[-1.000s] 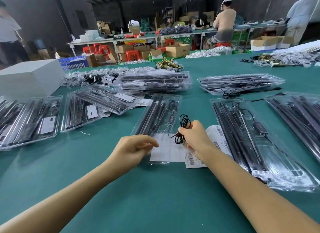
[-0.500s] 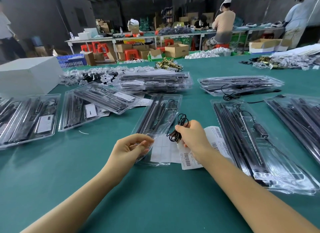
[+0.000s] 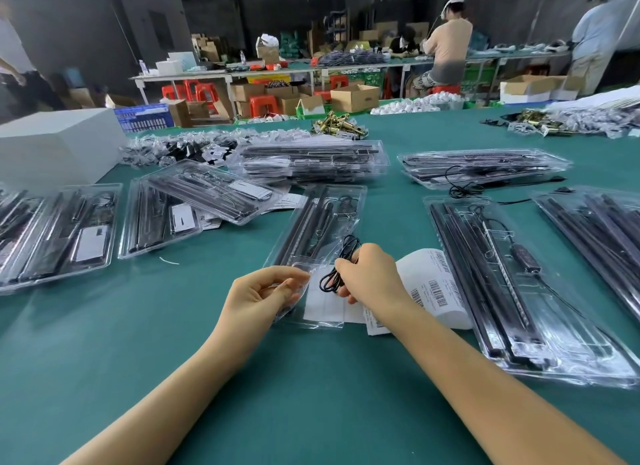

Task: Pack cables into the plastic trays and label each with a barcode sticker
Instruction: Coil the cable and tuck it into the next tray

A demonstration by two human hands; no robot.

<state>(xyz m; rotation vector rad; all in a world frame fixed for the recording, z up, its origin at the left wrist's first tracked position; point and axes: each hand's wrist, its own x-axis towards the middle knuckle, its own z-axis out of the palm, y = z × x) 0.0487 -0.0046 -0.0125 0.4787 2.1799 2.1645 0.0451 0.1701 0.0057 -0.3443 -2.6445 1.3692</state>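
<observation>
Two hands: share one clear plastic tray (image 3: pixel 320 222), centre near.
Left hand (image 3: pixel 265 293): pinches tray's near edge, likely steadying it.
Right hand (image 3: pixel 372 274): fingers curled round coiled black cable (image 3: pixel 337 270), over tray's near end.
Barcode stickers (image 3: pixel 436 288): just right, within reach.

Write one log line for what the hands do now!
left hand: grips clear tray edge | right hand: pinches coiled black cable over tray | barcode labels: beside tray
</observation>
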